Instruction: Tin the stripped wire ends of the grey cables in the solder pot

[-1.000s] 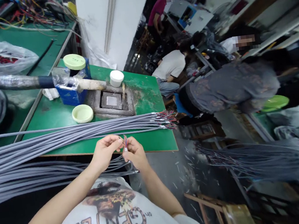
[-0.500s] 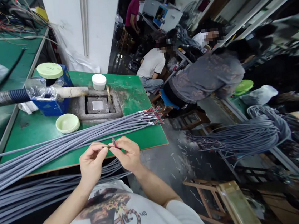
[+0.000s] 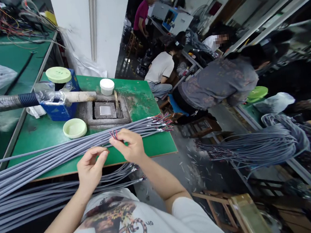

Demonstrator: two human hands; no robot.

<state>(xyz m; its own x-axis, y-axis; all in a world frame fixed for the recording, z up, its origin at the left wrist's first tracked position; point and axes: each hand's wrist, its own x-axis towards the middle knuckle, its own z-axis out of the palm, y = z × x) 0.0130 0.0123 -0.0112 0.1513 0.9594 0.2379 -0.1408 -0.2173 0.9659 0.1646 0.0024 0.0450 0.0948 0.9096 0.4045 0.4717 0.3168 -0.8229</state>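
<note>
My right hand [image 3: 128,145] pinches the stripped end of a grey cable, and its thin coloured wires [image 3: 114,135] stick up above my fingertips. My left hand [image 3: 90,169] sits just behind it with thumb and forefinger pinched on the same cable [image 3: 106,149]. Both hands hover over the near edge of the green table [image 3: 159,146]. A bundle of several grey cables [image 3: 63,149] lies across the table beside them, its coloured wire ends [image 3: 163,121] at the right edge.
A square metal pot [image 3: 106,111], a white jar [image 3: 107,86], a green lid [image 3: 74,128] and a blue box [image 3: 60,105] stand behind the cables. More grey cables [image 3: 41,198] hang below the table. People sit at the right, near another cable bundle [image 3: 259,144].
My right hand has lifted the wire end forward and up over the cable bundle. My left hand has dropped slightly back, so the hands are a little further apart.
</note>
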